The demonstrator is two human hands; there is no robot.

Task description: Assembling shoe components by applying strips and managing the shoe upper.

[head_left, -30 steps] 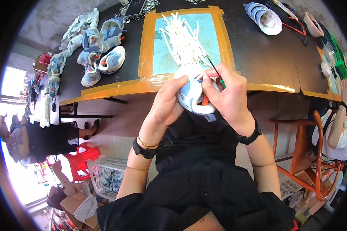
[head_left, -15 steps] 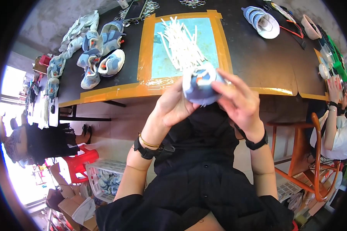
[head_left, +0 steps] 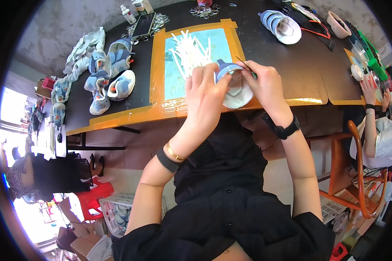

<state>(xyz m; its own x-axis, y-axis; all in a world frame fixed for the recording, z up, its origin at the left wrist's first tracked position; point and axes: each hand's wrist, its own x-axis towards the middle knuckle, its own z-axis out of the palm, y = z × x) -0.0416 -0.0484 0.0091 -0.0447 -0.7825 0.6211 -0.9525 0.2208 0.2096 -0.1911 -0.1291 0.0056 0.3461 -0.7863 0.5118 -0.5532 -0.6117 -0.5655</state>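
Note:
At the table's near edge I hold a small blue-and-white shoe upper (head_left: 238,96), its pale lining turned toward me. My left hand (head_left: 203,93) grips its left side, fingers wrapped over the edge and thumb inside the opening. My right hand (head_left: 268,85) is closed at the upper right rim, pinching a thin, dark, pointed tool (head_left: 243,62) whose tip sticks out past the fingers; the rest of it is hidden. Just beyond lies a pile of white strips (head_left: 189,52) on a light-blue mat (head_left: 174,89) bordered with brown tape.
Several similar shoe uppers (head_left: 121,85) stand at the left, and another upper (head_left: 283,28) lies far right. A phone (head_left: 143,25) rests among metal clips near a small bottle (head_left: 127,14). A co-worker's hand (head_left: 369,89) is at the right. An orange chair (head_left: 357,174) stands beside me.
The shoe upper has been turned, so its lining now faces me. My left hand has moved over its left edge; the thin tool now shows in my right hand. The view has shifted slightly.

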